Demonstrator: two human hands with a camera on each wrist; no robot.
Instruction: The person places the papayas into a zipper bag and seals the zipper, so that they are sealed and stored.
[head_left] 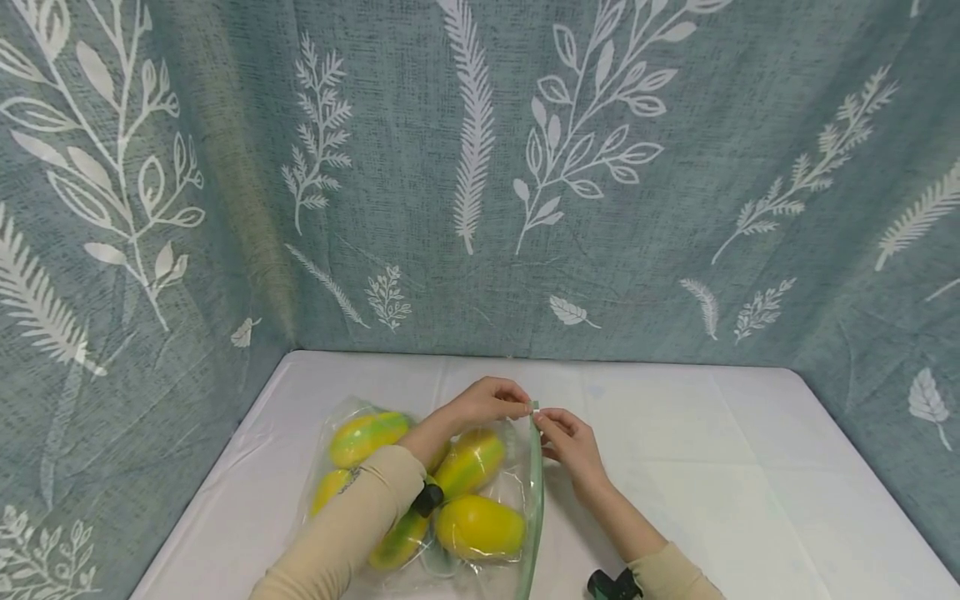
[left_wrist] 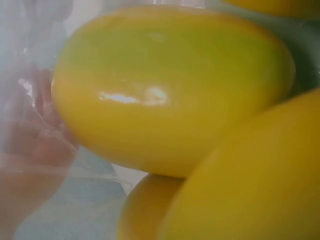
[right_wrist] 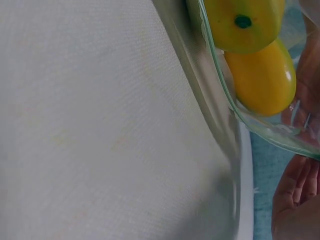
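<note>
A large clear zip bag (head_left: 501,575) lies on the table with several oval yellow-green fruits (head_left: 480,527) inside, mango-like in shape. Its green zip strip (head_left: 536,500) runs along the right side. Reaching over the bag, my left hand (head_left: 487,402) pinches the far end of this strip. Beside it my right hand (head_left: 572,442) pinches the same end from the right, fingertips close to the left hand's. In the left wrist view a glossy fruit (left_wrist: 175,95) fills the middle, and a hand shows blurred through the plastic. The right wrist view shows the bag's curved green edge (right_wrist: 225,82) above my right hand (right_wrist: 297,197).
The table (head_left: 690,483) has a white cover and rounded far corners. A blue-green curtain (head_left: 420,183) with white leaf prints hangs behind it and on both sides. Black wrist devices (head_left: 429,498) are on both wrists, the left one just above the fruits.
</note>
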